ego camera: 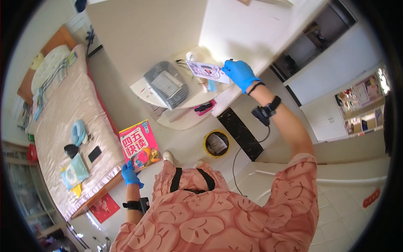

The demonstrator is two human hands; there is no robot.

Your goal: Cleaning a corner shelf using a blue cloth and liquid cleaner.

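In a blue glove, my left hand [131,175] grips the lower edge of a pink children's book [140,145] with large printed characters on its cover. The book is held up beside the bed. My right hand [241,75], also gloved in blue, is raised ahead to the right and pinches the edge of a flat printed sheet or card [208,72]. That sheet hangs above a rounded white shelf [138,91]. On the shelf, below and left of the sheet, stands a dark device with a mesh-like cover [167,85].
A bed [75,100] stands on the left, bearing a light blue neck pillow [78,132], a black phone-like slab [94,154] and packets. On the floor is a yellow-rimmed bin [217,143]. A cable [234,170] trails near my feet. A red poster-like sheet [105,208] lies beside the bed.
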